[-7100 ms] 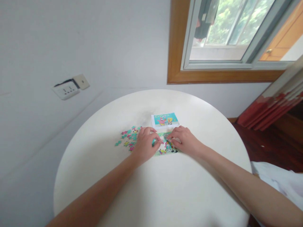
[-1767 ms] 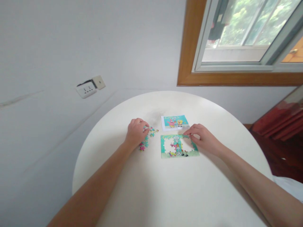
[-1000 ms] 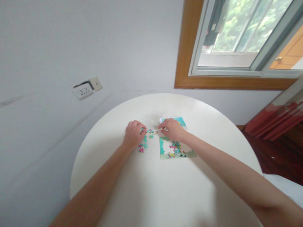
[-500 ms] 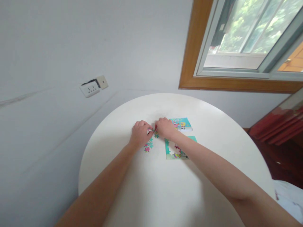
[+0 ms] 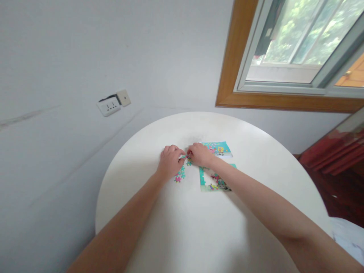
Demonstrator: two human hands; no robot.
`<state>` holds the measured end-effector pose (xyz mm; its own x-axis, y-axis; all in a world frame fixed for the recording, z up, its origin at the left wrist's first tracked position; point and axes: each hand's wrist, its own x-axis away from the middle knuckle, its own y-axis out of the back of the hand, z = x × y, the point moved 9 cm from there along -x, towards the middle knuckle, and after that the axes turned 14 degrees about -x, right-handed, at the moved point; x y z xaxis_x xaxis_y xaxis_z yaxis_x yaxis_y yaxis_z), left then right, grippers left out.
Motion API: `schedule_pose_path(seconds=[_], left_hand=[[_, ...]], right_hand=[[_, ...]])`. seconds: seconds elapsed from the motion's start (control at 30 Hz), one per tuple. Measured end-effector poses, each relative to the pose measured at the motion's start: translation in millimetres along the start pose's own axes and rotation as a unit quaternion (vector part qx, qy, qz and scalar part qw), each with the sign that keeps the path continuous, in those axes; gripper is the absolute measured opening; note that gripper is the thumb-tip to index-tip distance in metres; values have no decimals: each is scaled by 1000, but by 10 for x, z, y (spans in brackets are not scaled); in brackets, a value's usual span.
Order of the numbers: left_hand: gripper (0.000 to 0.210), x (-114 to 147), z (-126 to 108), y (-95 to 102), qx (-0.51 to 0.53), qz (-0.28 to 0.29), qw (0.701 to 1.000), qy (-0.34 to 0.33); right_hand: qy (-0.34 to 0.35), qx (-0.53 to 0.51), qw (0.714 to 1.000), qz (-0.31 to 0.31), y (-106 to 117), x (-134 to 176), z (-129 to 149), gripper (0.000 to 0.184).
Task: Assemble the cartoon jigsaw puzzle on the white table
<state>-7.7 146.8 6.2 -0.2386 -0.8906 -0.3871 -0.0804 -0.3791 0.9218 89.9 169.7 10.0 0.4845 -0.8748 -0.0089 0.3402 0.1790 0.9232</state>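
Note:
My left hand [image 5: 171, 162] is closed in a pinch on a small teal-and-white jigsaw puzzle piece [image 5: 182, 156]. Close beside it, my right hand [image 5: 200, 154] bends its fingers inward and pinches a puzzle piece, mostly hidden by the fingertips. Loose jigsaw pieces [image 5: 179, 177] in teal and pink lie below the left hand, and a few more lie between the hands. A partly filled puzzle frame [image 5: 203, 187] rests under my right forearm, which covers part of it. Behind the right wrist lies a teal picture card or booklet [image 5: 226, 148] with cartoon figures.
All of this lies on a round white table [image 5: 176, 231] standing against a pale wall [image 5: 170, 53]. A socket plate [image 5: 110, 107] is on the wall at left. A wood-framed window [image 5: 224, 94] is at upper right, and a red curtain [image 5: 332, 155] hangs at far right.
The view has shifted slightly. Both hands stay over the loose pieces in nearly the same pose, with only small finger movements.

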Motion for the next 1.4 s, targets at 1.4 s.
schedule_pose_path(seconds=[1.4], left_hand=[[12, 91, -526, 478, 186, -53, 979, -65]], right_hand=[[99, -243, 962, -79, 623, 648, -114, 21]])
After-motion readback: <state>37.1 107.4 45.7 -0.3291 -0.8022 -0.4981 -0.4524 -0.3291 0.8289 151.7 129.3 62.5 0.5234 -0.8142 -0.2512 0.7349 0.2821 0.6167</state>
